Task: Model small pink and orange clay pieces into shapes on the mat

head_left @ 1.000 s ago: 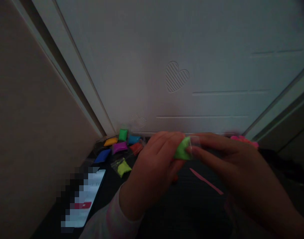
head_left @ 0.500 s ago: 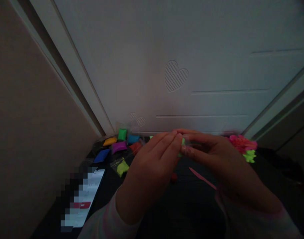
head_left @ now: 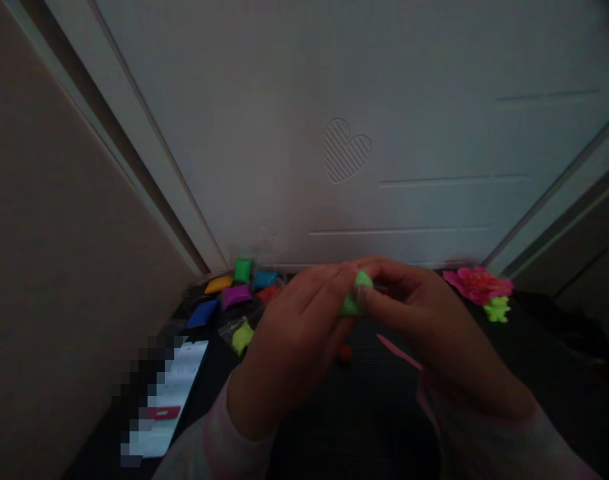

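Note:
A light green lump of modelling clay (head_left: 353, 304) is held between my two hands above the black tabletop. My left hand (head_left: 297, 327) closes around its left side, with the fingers pressed together. From the other side my right hand (head_left: 424, 317) pinches it between thumb and fingers. A bit of something see-through shows near the right fingertips; whether it is wrapping cannot be made out. Below the hands lies a small red ball (head_left: 344, 354). A pink flat tool (head_left: 398, 351) rests on the table, its right end hidden by my right forearm.
Several small clay packets, among them a purple packet (head_left: 237, 295) and a blue packet (head_left: 202, 313), lie at the back left. A lit phone (head_left: 177, 393) is at the left. A pink flower (head_left: 479, 285) lies back right. A white door (head_left: 284, 133) stands behind.
More of the green clay now shows between my hands. My right hand has shifted slightly left, and the whole view has moved a little.

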A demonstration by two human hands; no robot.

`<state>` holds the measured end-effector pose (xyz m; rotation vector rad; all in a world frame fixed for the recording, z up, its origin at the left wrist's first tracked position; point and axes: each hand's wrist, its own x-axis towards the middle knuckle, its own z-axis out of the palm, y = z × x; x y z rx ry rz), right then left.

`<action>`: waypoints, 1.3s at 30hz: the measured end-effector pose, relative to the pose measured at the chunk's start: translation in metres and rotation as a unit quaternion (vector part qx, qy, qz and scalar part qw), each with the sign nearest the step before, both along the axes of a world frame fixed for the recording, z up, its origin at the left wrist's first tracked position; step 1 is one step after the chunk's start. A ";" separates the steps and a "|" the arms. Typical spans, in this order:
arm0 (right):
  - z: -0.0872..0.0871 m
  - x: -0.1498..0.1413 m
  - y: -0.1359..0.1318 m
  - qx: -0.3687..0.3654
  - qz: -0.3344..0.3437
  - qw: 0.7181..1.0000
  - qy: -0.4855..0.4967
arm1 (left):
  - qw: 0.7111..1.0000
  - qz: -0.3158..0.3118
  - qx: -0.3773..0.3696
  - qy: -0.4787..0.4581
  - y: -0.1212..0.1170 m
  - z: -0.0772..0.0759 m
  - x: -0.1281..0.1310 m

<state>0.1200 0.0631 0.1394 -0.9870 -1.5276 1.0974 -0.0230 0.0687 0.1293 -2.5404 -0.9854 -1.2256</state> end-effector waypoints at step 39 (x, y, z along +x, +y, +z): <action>0.008 0.017 -0.008 0.129 0.025 0.954 -0.269 | 0.990 -0.050 -0.127 0.035 0.004 0.011 -0.022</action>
